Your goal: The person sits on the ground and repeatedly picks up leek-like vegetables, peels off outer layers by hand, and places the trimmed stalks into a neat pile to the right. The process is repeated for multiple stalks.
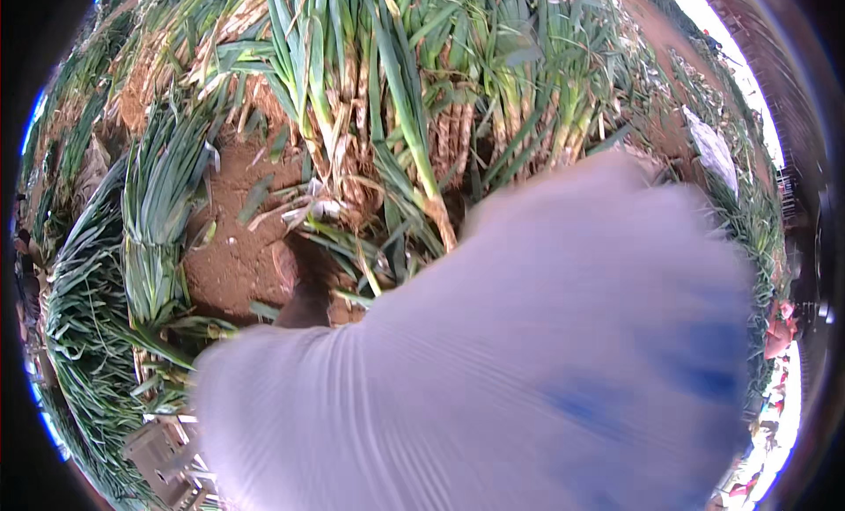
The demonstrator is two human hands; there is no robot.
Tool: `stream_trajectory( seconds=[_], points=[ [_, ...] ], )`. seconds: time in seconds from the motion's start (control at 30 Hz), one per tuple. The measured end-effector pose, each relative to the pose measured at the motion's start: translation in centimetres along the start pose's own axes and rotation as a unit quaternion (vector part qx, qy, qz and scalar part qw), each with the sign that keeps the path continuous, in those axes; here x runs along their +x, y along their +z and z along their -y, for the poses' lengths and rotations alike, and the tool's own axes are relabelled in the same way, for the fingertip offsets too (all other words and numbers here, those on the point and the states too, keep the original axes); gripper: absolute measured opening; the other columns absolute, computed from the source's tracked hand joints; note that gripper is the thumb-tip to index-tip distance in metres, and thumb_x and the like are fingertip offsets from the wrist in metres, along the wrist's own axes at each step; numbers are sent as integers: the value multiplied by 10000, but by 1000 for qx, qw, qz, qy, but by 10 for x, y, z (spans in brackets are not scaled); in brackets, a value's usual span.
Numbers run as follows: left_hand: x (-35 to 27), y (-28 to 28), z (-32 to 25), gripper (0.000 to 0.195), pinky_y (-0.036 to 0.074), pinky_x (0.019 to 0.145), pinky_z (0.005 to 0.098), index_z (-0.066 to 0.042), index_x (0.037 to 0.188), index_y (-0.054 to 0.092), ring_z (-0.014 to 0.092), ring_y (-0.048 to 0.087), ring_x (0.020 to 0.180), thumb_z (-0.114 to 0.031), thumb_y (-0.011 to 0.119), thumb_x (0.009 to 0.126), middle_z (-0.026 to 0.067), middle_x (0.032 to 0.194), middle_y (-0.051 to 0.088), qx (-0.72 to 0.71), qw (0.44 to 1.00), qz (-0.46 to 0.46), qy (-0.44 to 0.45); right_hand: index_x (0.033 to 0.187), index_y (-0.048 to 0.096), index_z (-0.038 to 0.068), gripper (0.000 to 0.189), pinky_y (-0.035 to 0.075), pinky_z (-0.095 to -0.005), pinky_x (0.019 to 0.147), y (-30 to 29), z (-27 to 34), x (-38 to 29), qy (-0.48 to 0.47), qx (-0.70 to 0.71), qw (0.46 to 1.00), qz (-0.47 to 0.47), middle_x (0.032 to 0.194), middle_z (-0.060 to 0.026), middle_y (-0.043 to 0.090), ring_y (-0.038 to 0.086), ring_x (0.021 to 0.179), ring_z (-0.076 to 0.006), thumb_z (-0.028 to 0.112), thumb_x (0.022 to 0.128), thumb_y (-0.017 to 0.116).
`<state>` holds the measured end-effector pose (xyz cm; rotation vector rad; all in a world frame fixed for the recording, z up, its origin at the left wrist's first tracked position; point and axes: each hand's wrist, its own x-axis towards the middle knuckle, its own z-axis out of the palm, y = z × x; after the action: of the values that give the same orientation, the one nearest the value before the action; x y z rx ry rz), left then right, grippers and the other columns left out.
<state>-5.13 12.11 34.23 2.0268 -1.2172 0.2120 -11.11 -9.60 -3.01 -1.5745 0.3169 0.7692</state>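
Much of the lower and right view is filled by a large, blurred white knit covering with blue patches. It looks like a work glove close to the camera, with its ribbed cuff at lower left, so I take it for my left hand. Its fingers are too blurred to make out, and whether it holds anything is hidden. My right hand is out of view. Beyond the glove stand bunches of leek-like green onions, roots down. One single stalk leans before them, its lower end beside the glove's edge.
Bundled green onions lie at left beside a long leafy heap. Reddish-brown soil shows between. What seems a foot rests there. A grey slatted object sits at lower left. White plastic sheeting lies at far right.
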Motion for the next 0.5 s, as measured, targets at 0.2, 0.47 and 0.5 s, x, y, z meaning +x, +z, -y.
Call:
stream_trajectory(
  seconds=[0.2,0.47,0.5],
  points=[
    [26,-12,-69,302,532,807,323,-6,1125,656,238,676,889,-62,658,828,133,946,693,19,993,37,110,1047,655,17,293,484,-293,637,-15,61,-62,-120,-81,987,-76,825,-28,649,591,710,-136,123,792,752],
    [2,-30,-94,247,552,775,301,-1,1087,686,203,699,841,-93,644,862,136,930,715,-38,994,-27,99,1062,665,-3,293,477,-259,647,-25,82,-129,-192,-148,958,-149,838,-21,662,577,718,-100,92,796,745],
    [-6,-31,-81,242,554,771,298,0,1082,690,199,701,835,-97,642,866,137,928,718,-47,996,-68,37,1069,660,-17,306,470,-253,645,-27,85,-135,-212,-154,953,-152,836,-23,661,571,711,-98,86,794,746]
  ],
)
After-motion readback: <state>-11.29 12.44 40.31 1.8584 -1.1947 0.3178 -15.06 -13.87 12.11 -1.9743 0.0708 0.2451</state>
